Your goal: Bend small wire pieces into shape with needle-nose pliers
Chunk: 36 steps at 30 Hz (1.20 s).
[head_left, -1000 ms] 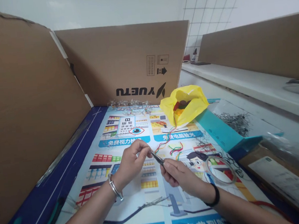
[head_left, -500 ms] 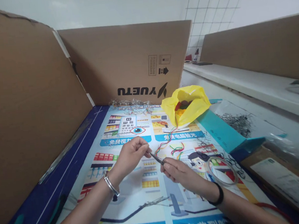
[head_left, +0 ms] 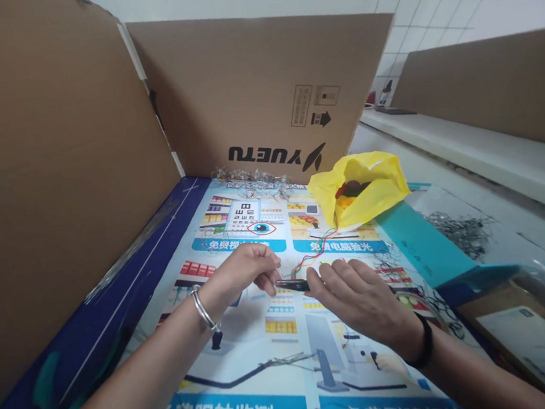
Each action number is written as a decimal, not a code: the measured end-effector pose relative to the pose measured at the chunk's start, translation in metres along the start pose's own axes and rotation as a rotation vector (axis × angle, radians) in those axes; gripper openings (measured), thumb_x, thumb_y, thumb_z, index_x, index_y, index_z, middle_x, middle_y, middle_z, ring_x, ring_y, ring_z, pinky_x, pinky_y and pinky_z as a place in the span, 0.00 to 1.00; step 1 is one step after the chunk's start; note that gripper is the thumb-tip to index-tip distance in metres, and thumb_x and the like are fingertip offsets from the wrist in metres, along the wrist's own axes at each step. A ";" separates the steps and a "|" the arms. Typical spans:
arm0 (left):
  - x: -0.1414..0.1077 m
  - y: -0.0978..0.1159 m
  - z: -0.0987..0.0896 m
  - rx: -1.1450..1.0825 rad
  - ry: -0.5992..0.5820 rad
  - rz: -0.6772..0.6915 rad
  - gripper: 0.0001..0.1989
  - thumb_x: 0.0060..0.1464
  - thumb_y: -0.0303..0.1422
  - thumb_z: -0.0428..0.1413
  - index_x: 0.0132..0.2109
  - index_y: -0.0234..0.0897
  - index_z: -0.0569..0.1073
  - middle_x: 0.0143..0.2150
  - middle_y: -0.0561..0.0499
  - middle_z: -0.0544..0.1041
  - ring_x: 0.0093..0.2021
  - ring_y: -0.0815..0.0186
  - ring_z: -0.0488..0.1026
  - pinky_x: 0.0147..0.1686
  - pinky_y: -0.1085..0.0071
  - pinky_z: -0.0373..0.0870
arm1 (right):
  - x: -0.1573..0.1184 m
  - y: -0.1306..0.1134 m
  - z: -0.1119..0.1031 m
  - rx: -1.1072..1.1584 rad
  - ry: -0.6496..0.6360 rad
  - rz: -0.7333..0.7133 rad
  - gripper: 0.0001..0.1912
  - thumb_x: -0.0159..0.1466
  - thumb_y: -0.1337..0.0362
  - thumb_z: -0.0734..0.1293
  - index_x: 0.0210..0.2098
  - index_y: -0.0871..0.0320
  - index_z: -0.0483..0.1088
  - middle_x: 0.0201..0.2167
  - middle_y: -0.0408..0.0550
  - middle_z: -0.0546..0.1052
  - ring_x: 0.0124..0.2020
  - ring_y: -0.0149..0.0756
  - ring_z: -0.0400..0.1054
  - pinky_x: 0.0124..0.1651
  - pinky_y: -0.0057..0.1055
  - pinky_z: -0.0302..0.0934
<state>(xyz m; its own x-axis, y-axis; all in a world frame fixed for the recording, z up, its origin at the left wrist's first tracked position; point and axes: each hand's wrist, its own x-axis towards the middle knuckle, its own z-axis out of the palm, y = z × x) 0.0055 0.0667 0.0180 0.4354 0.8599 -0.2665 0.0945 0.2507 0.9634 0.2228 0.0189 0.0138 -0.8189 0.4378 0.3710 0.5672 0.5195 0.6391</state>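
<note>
My right hand (head_left: pixel 358 296) is wrapped round a pair of dark, slim-nosed pliers (head_left: pixel 294 285), back of the hand up, with the jaws pointing left. The pliers' tip meets the fingertips of my left hand (head_left: pixel 254 270). My left thumb and fingers are pinched together there; whatever lies between them is too small to make out. Just beyond the pliers, red, green and yellow cords (head_left: pixel 318 249) trail over the printed sheet (head_left: pixel 246 335) from a yellow bag (head_left: pixel 381 187). Thin wires (head_left: pixel 287 360) lie on the sheet nearer to me.
Cardboard panels (head_left: pixel 260 77) wall off the back and left. Tangled wire (head_left: pixel 250 176) lies along the back panel. To the right are a teal box flap (head_left: pixel 421 241), a heap of dark metal pieces (head_left: pixel 458 231) and a labelled brown package (head_left: pixel 530 327). Teal-handled tools (head_left: pixel 47 390) lie front left.
My right hand has turned over, back upward, and the pliers now lie nearly level instead of slanting. My left hand stays pinched at their tip. The whole view has shifted slightly.
</note>
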 end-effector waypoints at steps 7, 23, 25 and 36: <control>0.003 -0.007 -0.002 0.019 0.002 -0.014 0.08 0.45 0.34 0.54 0.27 0.32 0.68 0.23 0.54 0.72 0.16 0.72 0.70 0.19 0.77 0.63 | 0.008 0.002 0.003 0.002 0.036 -0.059 0.13 0.61 0.69 0.60 0.45 0.61 0.66 0.38 0.50 0.70 0.39 0.40 0.61 0.39 0.38 0.54; 0.006 -0.011 0.000 0.034 -0.020 -0.045 0.07 0.44 0.32 0.54 0.27 0.31 0.68 0.22 0.54 0.72 0.16 0.72 0.70 0.19 0.77 0.64 | 0.006 0.002 0.010 0.077 0.024 -0.064 0.12 0.62 0.69 0.57 0.45 0.60 0.65 0.36 0.50 0.70 0.36 0.37 0.61 0.37 0.37 0.52; 0.006 -0.010 0.001 0.055 -0.003 -0.046 0.06 0.45 0.32 0.53 0.27 0.32 0.68 0.21 0.54 0.71 0.15 0.72 0.69 0.18 0.77 0.62 | 0.007 0.001 0.011 0.097 -0.001 -0.054 0.12 0.63 0.69 0.57 0.45 0.61 0.65 0.36 0.50 0.70 0.35 0.37 0.60 0.36 0.37 0.51; 0.002 -0.004 0.003 0.413 0.122 0.203 0.09 0.51 0.35 0.48 0.28 0.35 0.66 0.24 0.54 0.72 0.21 0.71 0.71 0.24 0.75 0.64 | 0.012 -0.010 0.020 0.466 -0.154 0.244 0.10 0.62 0.58 0.60 0.32 0.58 0.66 0.28 0.46 0.70 0.32 0.35 0.62 0.33 0.31 0.52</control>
<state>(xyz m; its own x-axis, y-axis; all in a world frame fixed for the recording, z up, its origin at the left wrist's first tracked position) 0.0088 0.0662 0.0135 0.3762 0.9252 -0.0494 0.3776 -0.1044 0.9201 0.2087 0.0332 -0.0015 -0.6565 0.6703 0.3459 0.7462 0.6442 0.1679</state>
